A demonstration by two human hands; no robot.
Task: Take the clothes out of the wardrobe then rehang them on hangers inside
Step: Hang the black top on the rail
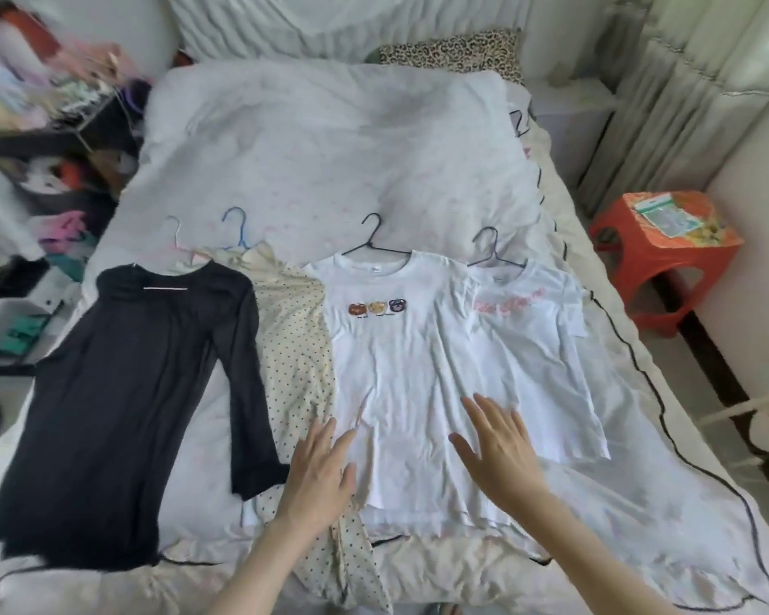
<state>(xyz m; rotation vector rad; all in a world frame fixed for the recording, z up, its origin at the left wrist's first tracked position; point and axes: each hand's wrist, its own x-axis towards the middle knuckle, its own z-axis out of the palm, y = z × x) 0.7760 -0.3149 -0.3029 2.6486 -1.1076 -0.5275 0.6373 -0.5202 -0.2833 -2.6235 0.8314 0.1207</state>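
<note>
Several garments lie side by side on the bed [329, 148], each on a hanger. From the left: a black long-sleeved top [121, 383], a cream polka-dot garment [294, 348], a white T-shirt with three small bear prints [396, 357] on a black hanger [371, 241], and a white T-shirt with pink script [533, 330] on a dark hanger [491, 248]. My left hand [320, 477] hovers flat, fingers straight, over the bear T-shirt's left hem and the polka-dot cloth. My right hand [498, 454] is spread flat over the bear T-shirt's lower right part. Neither hand holds anything.
An orange plastic stool [658, 259] with papers on it stands right of the bed. Cluttered shelves and bags [41, 148] fill the left side. A leopard-print pillow [453, 51] lies at the head. Curtains [684, 104] hang at the right.
</note>
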